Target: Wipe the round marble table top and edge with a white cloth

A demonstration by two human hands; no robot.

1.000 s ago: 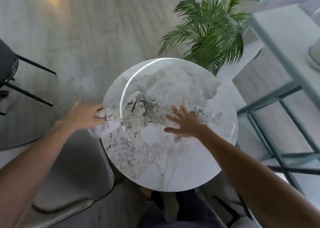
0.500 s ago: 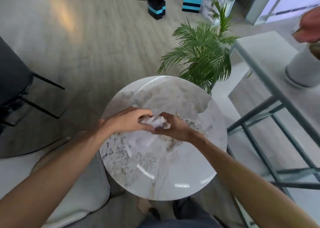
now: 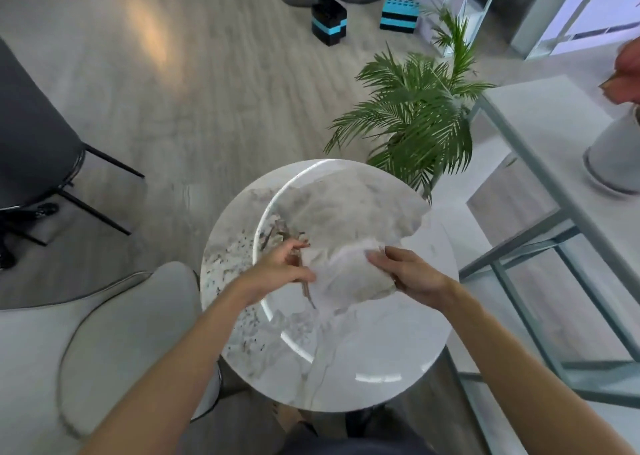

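The round marble table point(image 3: 363, 361) with grey veins stands right below me. Over its middle a white cloth point(image 3: 346, 274) is spread out between both hands. My left hand point(image 3: 280, 271) pinches the cloth's left edge. Gripping the right edge is my right hand point(image 3: 412, 274), its fingers curled over the fabric. The cloth hangs just above the table top; I cannot tell whether it touches the marble.
A potted palm point(image 3: 415, 115) stands just behind the table. To the right is a glass-topped metal frame table point(image 3: 540, 191) with a white pot point(image 3: 613, 156). A light upholstered seat point(image 3: 131, 337) is at left, a dark chair point(image 3: 31, 136) farther left. Black-and-blue boxes point(image 3: 329, 21) lie on the floor.
My left hand brought the bunched cloth from the table's left edge to the middle, my right hand took hold of it, and both hands have now pulled it open between them.
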